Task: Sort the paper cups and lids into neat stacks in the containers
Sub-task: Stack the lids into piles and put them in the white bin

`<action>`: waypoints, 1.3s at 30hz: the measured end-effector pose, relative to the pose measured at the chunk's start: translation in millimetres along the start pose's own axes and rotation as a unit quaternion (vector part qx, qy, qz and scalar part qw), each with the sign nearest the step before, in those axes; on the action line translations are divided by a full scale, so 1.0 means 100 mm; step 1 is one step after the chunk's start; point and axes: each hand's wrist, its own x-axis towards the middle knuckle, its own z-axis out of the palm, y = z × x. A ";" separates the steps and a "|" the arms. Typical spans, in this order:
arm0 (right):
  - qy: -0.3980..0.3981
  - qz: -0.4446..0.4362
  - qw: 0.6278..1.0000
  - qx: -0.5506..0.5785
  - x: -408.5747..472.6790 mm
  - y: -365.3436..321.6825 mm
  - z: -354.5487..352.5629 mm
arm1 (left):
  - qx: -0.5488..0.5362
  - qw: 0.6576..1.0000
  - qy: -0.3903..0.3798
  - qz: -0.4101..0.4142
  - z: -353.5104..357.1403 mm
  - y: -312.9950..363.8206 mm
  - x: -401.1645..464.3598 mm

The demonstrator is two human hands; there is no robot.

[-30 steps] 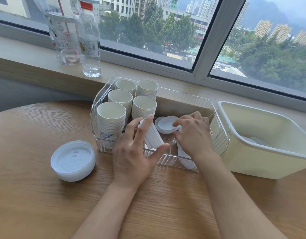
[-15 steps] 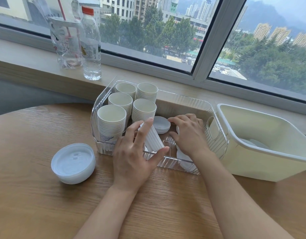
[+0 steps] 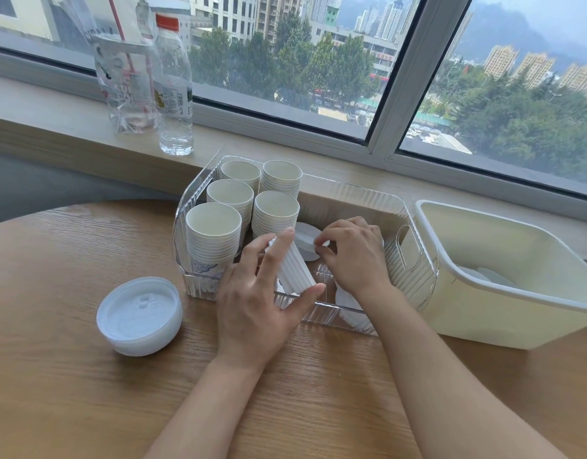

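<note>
A clear ribbed bin (image 3: 414, 260) on the wooden table holds several upright stacks of white paper cups (image 3: 215, 233) in its left half. My left hand (image 3: 255, 303) grips a tilted stack of white lids (image 3: 292, 268) at the bin's front wall, thumb and fingers around it. My right hand (image 3: 355, 256) reaches into the bin's right half and pinches the edge of a single white lid (image 3: 305, 238). More lids (image 3: 348, 301) lie under my right wrist. A separate lid stack (image 3: 139, 316) sits on the table to the left.
A cream plastic tub (image 3: 504, 313) stands to the right of the clear bin, with a few white lids (image 3: 487, 276) in its bottom. A water bottle (image 3: 172, 87) and a clear plastic bag (image 3: 126, 74) stand on the window sill behind.
My right hand has set the single lid lower, beside the cup stacks, and keeps hold of its edge. My left hand stays on the tilted lid stack.
</note>
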 end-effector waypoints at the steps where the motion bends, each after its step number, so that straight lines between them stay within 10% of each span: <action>1: 0.017 0.006 0.999 0.027 -0.04 0.00 -0.03 | 0.001 1.000 0.000 0.001 0.00 0.00 0.00; 14: 0.089 0.056 0.920 0.379 -0.71 -0.06 -0.26 | 0.006 1.000 0.007 -0.016 0.02 0.00 -0.01; 28: 0.064 0.050 0.852 0.518 -0.73 -0.01 -0.31 | 0.001 1.000 0.002 -0.018 0.02 0.02 -0.02; 39: -0.032 -0.034 0.874 0.484 -0.75 -0.04 -0.34 | -0.029 0.999 0.012 -0.026 0.03 -0.01 -0.04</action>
